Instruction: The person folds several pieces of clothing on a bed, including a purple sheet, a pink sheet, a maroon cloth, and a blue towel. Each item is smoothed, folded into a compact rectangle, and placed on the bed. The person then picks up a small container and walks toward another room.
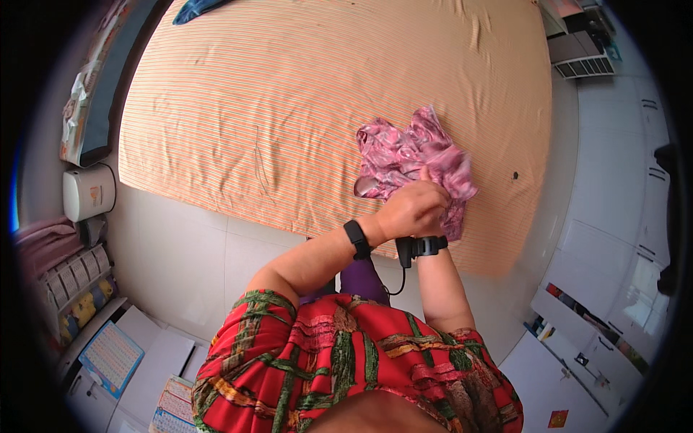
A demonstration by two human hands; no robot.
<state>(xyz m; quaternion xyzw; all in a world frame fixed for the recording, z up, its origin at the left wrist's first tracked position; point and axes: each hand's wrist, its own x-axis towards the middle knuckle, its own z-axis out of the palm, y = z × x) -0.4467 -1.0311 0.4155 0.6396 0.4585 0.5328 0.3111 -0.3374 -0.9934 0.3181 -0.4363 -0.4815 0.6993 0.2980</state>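
A crumpled pink patterned garment (400, 146) lies near the front edge of the bed, its folds bunched up and its right side blurred. My left hand (414, 207) reaches across to the right, with curled fingers gripping the garment's near part. Beneath it, my right hand (431, 226) comes up from below and is mostly covered by the left, so its hold on the cloth cannot be made out. Both wrists carry black bands; a black device with a cable (404, 251) sits at the right one.
An orange striped sheet (243, 108) covers the bed. A blue cloth (197, 10) lies at its far left. A white appliance (91, 192) stands left of the bed. White cabinets (609, 178) line the right side. Printed charts (112, 357) lie at lower left.
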